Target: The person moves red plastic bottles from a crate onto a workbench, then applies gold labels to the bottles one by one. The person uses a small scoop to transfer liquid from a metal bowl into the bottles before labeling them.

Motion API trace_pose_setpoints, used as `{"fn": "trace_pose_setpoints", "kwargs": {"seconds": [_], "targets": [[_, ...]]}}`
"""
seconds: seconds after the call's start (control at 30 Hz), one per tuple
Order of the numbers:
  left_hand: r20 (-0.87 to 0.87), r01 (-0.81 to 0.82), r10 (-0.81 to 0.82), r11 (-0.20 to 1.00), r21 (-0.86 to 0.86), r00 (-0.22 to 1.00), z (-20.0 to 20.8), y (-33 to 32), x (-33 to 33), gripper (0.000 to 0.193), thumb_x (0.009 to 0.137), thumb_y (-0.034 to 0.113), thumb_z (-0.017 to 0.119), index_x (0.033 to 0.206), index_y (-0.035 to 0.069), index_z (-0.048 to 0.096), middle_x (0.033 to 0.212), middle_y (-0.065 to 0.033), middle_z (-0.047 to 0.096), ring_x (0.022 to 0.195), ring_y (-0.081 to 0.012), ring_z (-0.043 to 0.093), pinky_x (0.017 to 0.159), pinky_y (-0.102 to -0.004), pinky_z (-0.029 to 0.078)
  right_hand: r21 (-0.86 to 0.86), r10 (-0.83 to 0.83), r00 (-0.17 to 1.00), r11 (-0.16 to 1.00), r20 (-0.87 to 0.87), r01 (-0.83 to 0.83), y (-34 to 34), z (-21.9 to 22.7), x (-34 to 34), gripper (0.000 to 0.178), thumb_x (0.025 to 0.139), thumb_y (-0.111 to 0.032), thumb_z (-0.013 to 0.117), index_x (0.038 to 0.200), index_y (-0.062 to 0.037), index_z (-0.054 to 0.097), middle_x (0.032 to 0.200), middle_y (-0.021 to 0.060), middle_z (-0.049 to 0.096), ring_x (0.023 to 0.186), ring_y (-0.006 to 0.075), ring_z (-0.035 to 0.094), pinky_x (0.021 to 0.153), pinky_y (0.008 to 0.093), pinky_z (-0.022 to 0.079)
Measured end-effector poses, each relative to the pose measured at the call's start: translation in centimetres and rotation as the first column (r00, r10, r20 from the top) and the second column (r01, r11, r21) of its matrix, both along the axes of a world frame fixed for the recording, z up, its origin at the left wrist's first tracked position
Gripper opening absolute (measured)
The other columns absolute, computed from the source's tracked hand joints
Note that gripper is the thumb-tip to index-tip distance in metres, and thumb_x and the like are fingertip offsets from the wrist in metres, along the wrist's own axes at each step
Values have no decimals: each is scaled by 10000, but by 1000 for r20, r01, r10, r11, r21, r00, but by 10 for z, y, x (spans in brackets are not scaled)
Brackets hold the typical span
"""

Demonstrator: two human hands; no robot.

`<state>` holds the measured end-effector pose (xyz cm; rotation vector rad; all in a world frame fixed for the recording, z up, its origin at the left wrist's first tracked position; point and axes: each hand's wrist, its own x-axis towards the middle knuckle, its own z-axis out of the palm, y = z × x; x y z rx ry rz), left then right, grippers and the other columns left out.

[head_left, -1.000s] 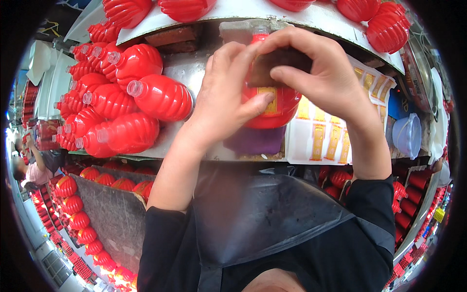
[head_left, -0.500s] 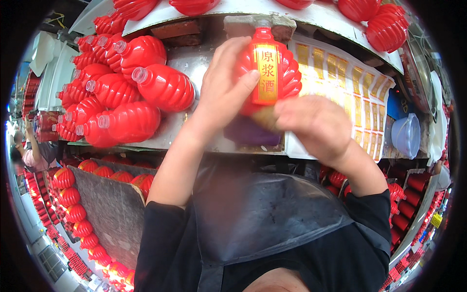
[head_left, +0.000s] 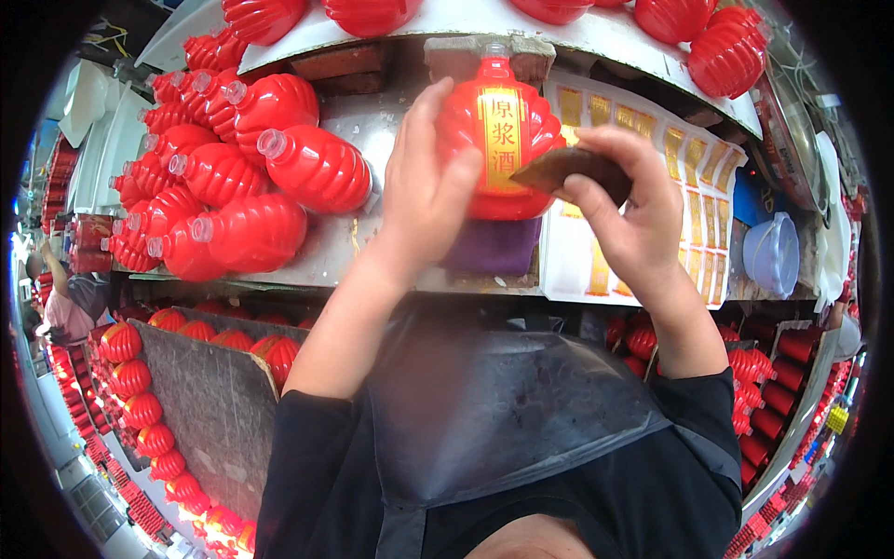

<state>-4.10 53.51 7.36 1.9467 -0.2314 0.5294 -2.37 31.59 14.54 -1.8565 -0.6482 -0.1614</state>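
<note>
A red ribbed bottle lies on the bench with its clear neck pointing away from me. A gold and red label runs down its middle. My left hand cups the bottle's left side, thumb over its edge beside the label. In my right hand is a dark brown flat scraper, pinched between thumb and fingers. Its tip meets the lower right of the label. Beneath the bottle's base a purple cloth shows. To the right lies a sheet of gold labels.
Several red bottles are piled at the left of the bench. More stand on a white shelf at the far side. A light blue bucket is at the right. Below the bench are a dark board and rows of red bottles.
My right hand has moved up and right, and the scraper in it now shows plainly. My left thumb has shifted left, off the label.
</note>
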Motion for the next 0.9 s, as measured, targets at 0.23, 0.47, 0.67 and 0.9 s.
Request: {"fn": "trace_pose_setpoints", "kwargs": {"seconds": [0.23, 0.47, 0.67, 0.9], "targets": [[-54, 17, -15, 1000, 25, 998, 1, -1, -5, 831, 778, 129, 681, 1509, -13, 314, 1483, -269, 421, 1378, -429, 426, 1169, -487, 337, -313, 122, 906, 950, 406, 12, 27, -3, 60, 287, 856, -20, 727, 1138, -20, 674, 1014, 162, 701, 911, 324, 704, 797, 362, 564], [-39, 15, -14, 1000, 6, 999, 1, 1, -4, 847, 756, 133, 706, 1498, -10, 322, 1453, -257, 441, 1348, -426, 454, 1149, -479, 366, -304, 160, 915, 952, 370, -44, 44, 20, 99, 281, 886, -64, 706, 1163, -35, 671, 1030, 167, 709, 917, 333, 708, 797, 372, 568], [-16, 44, -45, 998, -48, 999, -5, 1, -3, 789, 806, 178, 676, 1493, -13, 339, 1473, -253, 435, 1351, -414, 457, 1148, -467, 366, -319, 132, 860, 947, 493, 38, 41, 9, 95, 268, 864, -24, 728, 1130, -43, 710, 1003, 141, 725, 896, 301, 724, 783, 332, 579], [-69, 111, -139, 942, -315, 988, -1, 13, 2, 467, 937, 184, 496, 1355, -21, 534, 1418, -201, 534, 1343, -343, 491, 1150, -411, 355, -431, 467, 569, 878, 677, -208, 26, -18, 11, 231, 694, -68, 725, 923, -41, 712, 971, 94, 709, 876, 229, 721, 784, 342, 611]]}}
